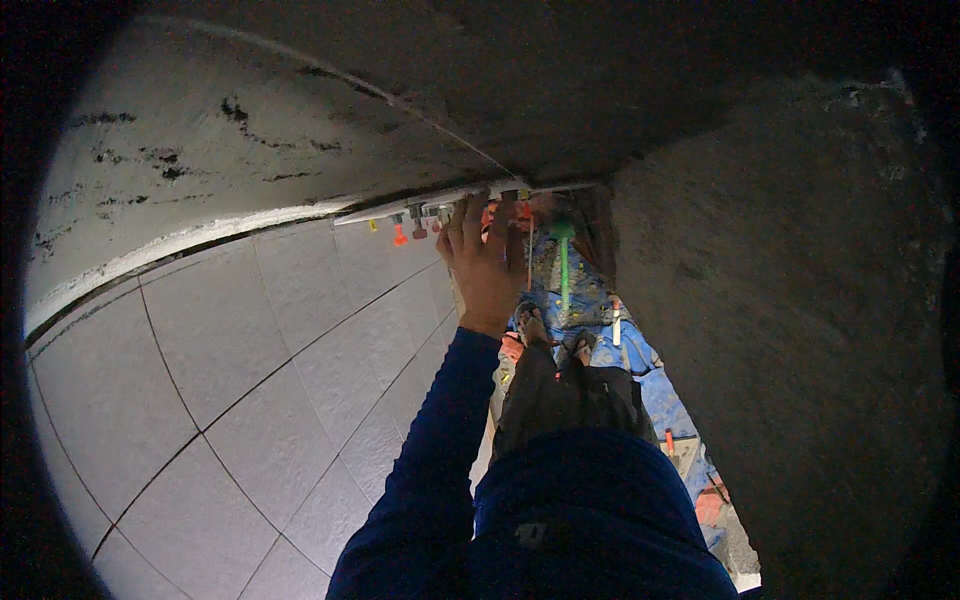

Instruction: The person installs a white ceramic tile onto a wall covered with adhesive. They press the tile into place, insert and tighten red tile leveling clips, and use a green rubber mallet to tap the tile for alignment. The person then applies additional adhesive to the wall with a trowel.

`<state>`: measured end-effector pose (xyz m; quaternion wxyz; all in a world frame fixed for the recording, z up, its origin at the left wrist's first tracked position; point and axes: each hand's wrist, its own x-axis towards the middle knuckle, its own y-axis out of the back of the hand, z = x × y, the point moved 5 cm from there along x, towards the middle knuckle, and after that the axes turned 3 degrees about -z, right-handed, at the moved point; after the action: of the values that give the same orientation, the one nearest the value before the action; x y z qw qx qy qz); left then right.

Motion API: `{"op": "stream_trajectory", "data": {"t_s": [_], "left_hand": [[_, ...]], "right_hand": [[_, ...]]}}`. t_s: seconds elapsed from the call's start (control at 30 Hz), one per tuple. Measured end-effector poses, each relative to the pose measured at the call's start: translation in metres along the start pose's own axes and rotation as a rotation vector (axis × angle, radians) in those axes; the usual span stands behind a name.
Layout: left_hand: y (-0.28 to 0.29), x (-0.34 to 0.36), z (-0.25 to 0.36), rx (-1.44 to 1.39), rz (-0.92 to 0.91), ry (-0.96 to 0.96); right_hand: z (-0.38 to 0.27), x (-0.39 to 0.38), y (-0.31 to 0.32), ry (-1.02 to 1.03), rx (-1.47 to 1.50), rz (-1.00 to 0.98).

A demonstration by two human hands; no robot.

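Note:
My left hand [481,262] is raised in front of me, its back toward the view. Its fingers point away and are spread apart, with nothing seen in them. Beside it, along the far edge of the grey tiles [250,315], are several small tile spacers or clips: a red one [400,234], a dark red one [419,226] and a yellow one [374,226]. More red pieces show partly behind the fingers. Whether the fingertips touch the edge, I cannot tell. My right hand is out of view.
A bare grey wall [780,300] rises close on my right. Rough plaster [200,150] lies beyond the tiles. My feet stand on a blue sheet [640,345] in a narrow gap. A green-handled tool [564,270] and a white-and-orange stick [616,322] are on or near it.

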<state>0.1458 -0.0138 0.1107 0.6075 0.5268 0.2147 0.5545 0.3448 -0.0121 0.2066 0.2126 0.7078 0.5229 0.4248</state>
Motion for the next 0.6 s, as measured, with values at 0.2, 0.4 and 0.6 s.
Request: {"op": "stream_trajectory", "data": {"t_s": [0.2, 0.4, 0.6], "left_hand": [[-0.028, -0.089, -0.038, -0.254, -0.157, 0.179], [-0.069, -0.199, -0.112, -0.574, -0.311, 0.727], [-0.039, -0.163, -0.169, -0.793, 0.002, 1.112]], "right_hand": [[-0.002, 0.0, -0.005, 0.005, 0.001, -0.004], [0.0, 0.003, -0.01, 0.008, 0.005, -0.005], [0.001, 0.006, -0.012, 0.01, 0.006, 0.0]]}}
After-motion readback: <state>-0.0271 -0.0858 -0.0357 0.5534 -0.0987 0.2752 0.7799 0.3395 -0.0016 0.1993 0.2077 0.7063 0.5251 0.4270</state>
